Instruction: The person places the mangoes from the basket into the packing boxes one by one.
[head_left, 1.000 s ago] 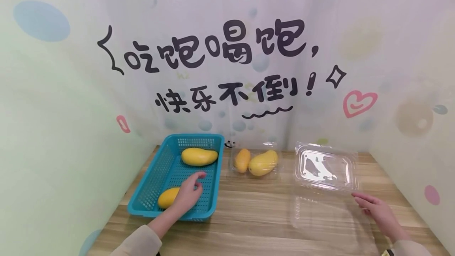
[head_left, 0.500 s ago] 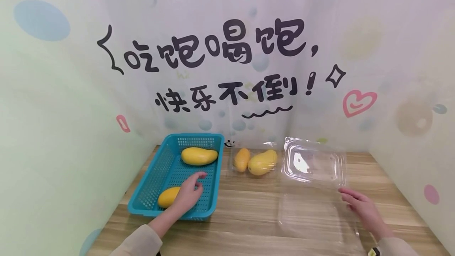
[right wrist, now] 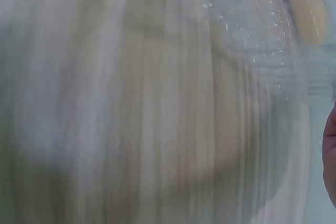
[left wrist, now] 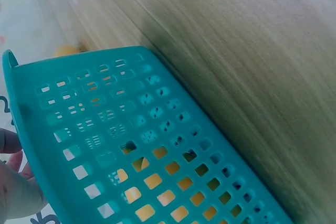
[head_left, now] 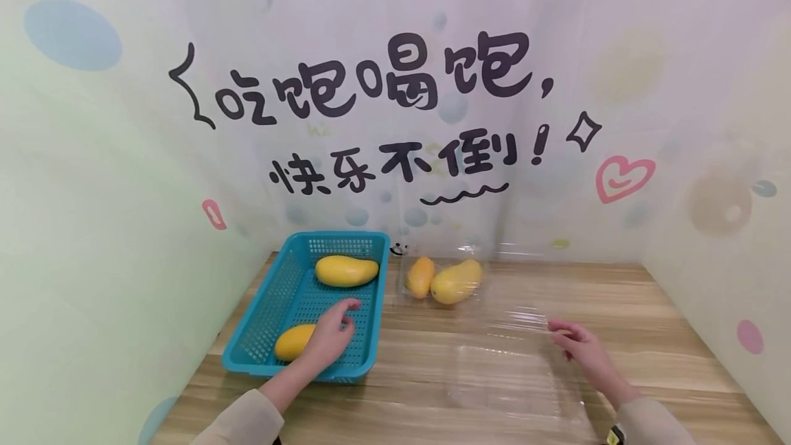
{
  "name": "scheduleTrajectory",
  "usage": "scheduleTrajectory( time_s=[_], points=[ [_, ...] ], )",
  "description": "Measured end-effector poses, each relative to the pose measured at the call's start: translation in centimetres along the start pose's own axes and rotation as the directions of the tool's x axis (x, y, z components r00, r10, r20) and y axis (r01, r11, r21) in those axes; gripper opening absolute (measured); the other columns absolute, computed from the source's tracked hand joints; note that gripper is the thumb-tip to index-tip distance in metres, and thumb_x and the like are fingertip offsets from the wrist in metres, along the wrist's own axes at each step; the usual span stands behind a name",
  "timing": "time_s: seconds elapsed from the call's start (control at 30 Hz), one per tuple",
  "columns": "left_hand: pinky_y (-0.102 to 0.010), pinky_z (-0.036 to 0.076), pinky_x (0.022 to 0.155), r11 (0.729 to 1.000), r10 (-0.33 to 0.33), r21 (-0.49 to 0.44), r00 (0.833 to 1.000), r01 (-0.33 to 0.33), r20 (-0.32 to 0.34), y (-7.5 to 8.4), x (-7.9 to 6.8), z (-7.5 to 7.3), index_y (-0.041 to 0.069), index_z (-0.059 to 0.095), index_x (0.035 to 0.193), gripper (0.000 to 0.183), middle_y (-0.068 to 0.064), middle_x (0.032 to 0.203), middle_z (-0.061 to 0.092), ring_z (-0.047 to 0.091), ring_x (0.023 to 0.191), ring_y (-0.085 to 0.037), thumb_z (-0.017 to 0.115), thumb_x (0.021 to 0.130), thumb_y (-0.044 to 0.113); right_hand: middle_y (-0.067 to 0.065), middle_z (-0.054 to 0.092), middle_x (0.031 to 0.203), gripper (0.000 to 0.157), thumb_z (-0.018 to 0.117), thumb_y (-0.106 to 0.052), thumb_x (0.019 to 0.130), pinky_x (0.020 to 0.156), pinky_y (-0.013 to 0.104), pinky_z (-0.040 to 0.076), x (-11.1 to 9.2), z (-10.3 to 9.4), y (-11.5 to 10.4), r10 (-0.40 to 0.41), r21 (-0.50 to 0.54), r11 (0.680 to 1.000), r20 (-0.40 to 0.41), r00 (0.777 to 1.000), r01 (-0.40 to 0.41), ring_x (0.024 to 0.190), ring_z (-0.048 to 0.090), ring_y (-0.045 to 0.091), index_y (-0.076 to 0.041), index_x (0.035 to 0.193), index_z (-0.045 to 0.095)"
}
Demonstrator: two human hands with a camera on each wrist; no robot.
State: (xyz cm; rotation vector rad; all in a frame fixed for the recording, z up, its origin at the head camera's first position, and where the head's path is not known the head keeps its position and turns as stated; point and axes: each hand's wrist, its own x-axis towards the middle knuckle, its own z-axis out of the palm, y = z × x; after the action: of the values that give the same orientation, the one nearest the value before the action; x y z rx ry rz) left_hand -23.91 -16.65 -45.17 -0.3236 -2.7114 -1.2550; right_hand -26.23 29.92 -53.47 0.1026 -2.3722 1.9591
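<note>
My right hand (head_left: 583, 356) pinches the right side of a clear plastic clamshell box (head_left: 507, 380), whose lid is raised at the back. Its see-through walls make the outline hard to follow. On the left, my left hand (head_left: 334, 332) hovers with relaxed fingers over a blue plastic basket (head_left: 382, 294), gripping nothing. Partly hidden behind that hand is a mango (head_left: 293, 343); another mango (head_left: 346, 271) lies at the basket's far end. In the left wrist view, the basket's perforated wall (left wrist: 79, 82) blocks most of what lies inside.
A second clear box (head_left: 402, 294) by the back wall contains an orange-yellow mango (head_left: 421, 277) and a larger yellow mango (head_left: 460, 283). Everything stands on a wood-grain table (head_left: 673, 349). A printed curtain (head_left: 395, 5) closes off the back and sides.
My right hand has drawn the clear plastic clamshell box leftward, toward the middle of the table, and the lid's angle has changed. My left hand has stayed nearly still over the basket.
</note>
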Motion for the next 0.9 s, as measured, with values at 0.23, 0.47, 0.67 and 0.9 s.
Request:
scheduleTrajectory(
  time_s=[0.23, 0.47, 0.67, 0.9],
  points=[
    [-0.041, 0.046, 0.089, 0.97, 0.152, 0.187, 0.988, -0.155, 0.032, 1.0, -0.5, 0.7, 0.006, 0.055, 0.119, 0.032, -0.009, 0.12, 0.057, 0.054, 0.107, -0.025, 0.05, 0.087, 0.001, -0.006, 0.062, 0.083, 0.026, 0.057, -0.001, 0.087, 0.046, 0.023, 0.041, 0.8, 4.4, -0.9, -0.038, -0.081, 0.996, -0.027, 0.999, 0.035, 0.06, 0.049, 0.007, 0.016, 0.106, 0.054],
    [-0.031, 0.045, 0.08, 0.622, 0.609, 0.474, 0.765, -0.624, 0.208, 2.4, -1.8, 3.2, 0.016, 0.067, 0.093, 0.018, 0.004, 0.094, 0.065, 0.057, 0.092, -0.014, 0.068, 0.076, 0.011, 0.004, 0.055, 0.079, 0.014, 0.058, 0.0, 0.086, 0.047, 0.021, 0.041, 1.5, 8.2, -1.5, -0.112, -0.191, 0.976, -0.026, 0.993, 0.105, 0.059, 0.043, 0.001, 0.01, 0.096, 0.056],
    [-0.022, 0.036, 0.073, 0.438, 0.598, 0.466, 0.636, -0.769, 0.487, 3.3, -3.1, 4.9, 0.023, 0.07, 0.091, 0.011, 0.015, 0.085, 0.066, 0.055, 0.082, -0.004, 0.066, 0.082, 0.027, 0.008, 0.055, 0.08, 0.007, 0.06, 0.004, 0.082, 0.061, 0.021, 0.041, 2.1, 10.5, -1.5, -0.265, -0.345, 0.908, -0.033, 0.964, 0.237, 0.069, 0.046, 0.003, 0.004, 0.088, 0.056],
    [-0.018, 0.025, 0.06, 0.377, 0.543, 0.527, 0.642, -0.762, 0.541, 3.2, -3.5, 5.6, 0.031, 0.069, 0.077, 0.004, 0.019, 0.074, 0.062, 0.048, 0.068, -0.002, 0.067, 0.081, 0.029, 0.007, 0.056, 0.079, 0.005, 0.061, 0.001, 0.082, 0.064, 0.023, 0.043, 2.7, 11.5, -1.9, -0.221, -0.385, 0.903, -0.038, 0.974, 0.19, 0.072, 0.048, 0.009, 0.002, 0.085, 0.058]
  ],
)
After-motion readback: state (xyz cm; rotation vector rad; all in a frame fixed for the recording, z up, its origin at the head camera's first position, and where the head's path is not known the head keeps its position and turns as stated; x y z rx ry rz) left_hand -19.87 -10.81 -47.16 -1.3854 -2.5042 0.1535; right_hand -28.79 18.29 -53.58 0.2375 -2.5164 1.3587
